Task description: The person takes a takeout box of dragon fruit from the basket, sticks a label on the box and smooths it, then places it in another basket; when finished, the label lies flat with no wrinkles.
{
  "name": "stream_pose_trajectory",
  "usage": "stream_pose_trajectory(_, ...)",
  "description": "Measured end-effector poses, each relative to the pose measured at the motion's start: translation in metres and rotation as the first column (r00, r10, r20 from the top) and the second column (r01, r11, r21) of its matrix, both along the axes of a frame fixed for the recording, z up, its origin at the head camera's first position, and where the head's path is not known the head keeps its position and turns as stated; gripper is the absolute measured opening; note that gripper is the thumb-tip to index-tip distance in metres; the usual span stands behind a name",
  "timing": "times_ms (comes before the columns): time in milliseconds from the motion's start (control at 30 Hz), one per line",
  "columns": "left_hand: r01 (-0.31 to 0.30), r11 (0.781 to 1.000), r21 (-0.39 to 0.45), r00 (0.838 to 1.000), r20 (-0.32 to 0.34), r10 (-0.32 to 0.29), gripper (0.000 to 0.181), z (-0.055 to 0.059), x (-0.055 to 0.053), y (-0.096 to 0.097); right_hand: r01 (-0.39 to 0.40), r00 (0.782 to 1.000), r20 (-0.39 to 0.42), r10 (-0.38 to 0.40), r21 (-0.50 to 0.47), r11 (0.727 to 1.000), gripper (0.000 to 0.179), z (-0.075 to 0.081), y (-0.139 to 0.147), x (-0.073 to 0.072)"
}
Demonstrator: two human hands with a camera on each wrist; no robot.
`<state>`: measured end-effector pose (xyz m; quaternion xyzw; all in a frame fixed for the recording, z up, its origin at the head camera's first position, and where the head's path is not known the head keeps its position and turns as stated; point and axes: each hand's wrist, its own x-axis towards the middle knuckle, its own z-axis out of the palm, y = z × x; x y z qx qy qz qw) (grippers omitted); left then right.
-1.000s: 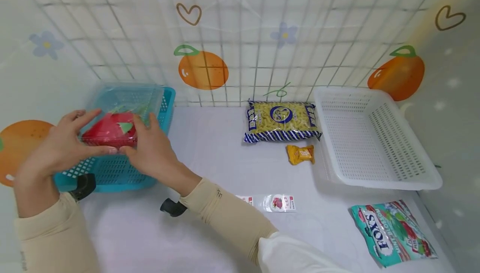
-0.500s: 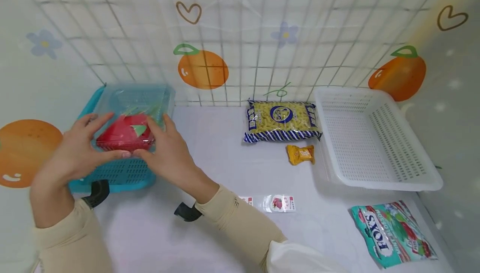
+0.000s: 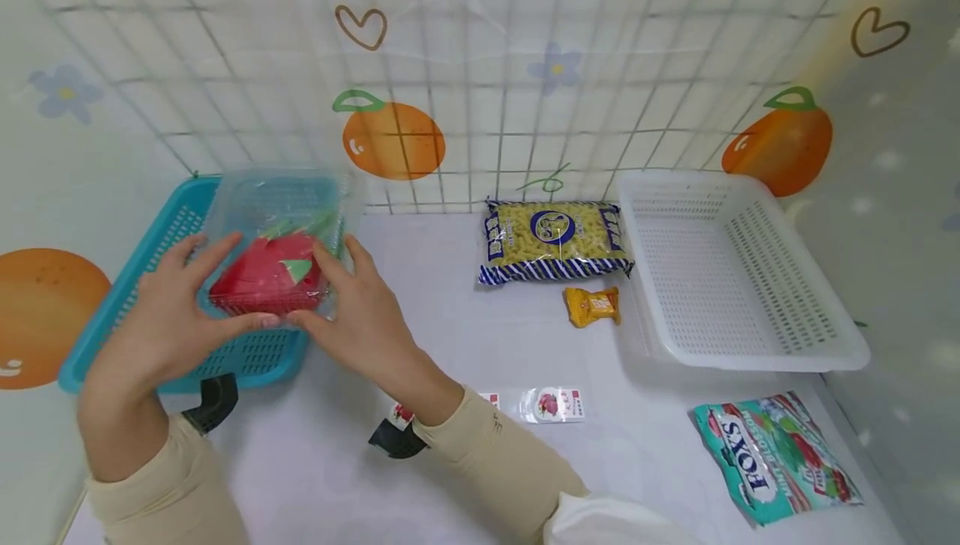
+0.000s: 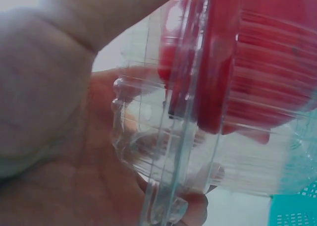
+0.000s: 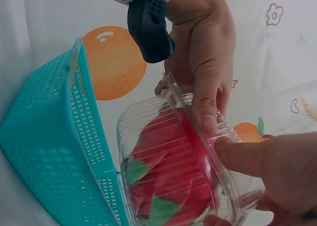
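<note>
Both hands hold a clear plastic clamshell box (image 3: 277, 191) over the teal basket (image 3: 262, 355) at the left of the head view. Inside the box lies a red dragon fruit (image 3: 258, 278) with green tips. My left hand (image 3: 161, 312) grips the box's left side, its thumb along the near edge. At the opposite side, my right hand (image 3: 367, 303) has its thumb at the near edge and fingers on the side. The right wrist view has the box (image 5: 163, 171) tilted beside the basket's rim (image 5: 94, 122). Up close in the left wrist view, the box's seam (image 4: 185, 122) runs upright.
A pasta bag (image 3: 555, 241) lies at the back, with an orange-yellow wrapped snack (image 3: 592, 306) in front of it. To their right stands a white basket (image 3: 750, 278). A green FOX'S candy bag (image 3: 776, 457) and small labelled packets (image 3: 551, 405) lie nearer.
Both hands have moved right and slightly toward the near side with the box. More of the teal basket's left side now shows. The view has shifted a little.
</note>
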<state>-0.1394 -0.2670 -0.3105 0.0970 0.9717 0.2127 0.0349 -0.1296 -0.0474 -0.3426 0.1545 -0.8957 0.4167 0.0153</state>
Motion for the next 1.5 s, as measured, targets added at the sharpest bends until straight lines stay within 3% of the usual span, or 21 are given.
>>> stream_pose_trajectory(800, 0.031, 0.997, 0.072, 0.995, -0.095, -0.024, 0.106, -0.019, 0.019, 0.036, 0.044, 0.999, -0.019, -0.045, -0.064, 0.997, 0.083, -0.018, 0.034, 0.019)
stream_pose_trajectory(1033, 0.015, 0.998, 0.053, 0.994, -0.111, -0.009, 0.105, -0.02, 0.019, 0.043, 0.047, 0.999, -0.023, -0.049, -0.085, 0.995, 0.082, -0.021, 0.038, 0.021)
stream_pose_trajectory(1500, -0.001, 0.995, 0.096, 0.991, -0.131, 0.014, 0.103, -0.025, 0.022, 0.052, 0.057, 0.998, -0.023, -0.059, -0.085, 0.995, 0.082, -0.026, 0.048, 0.018)
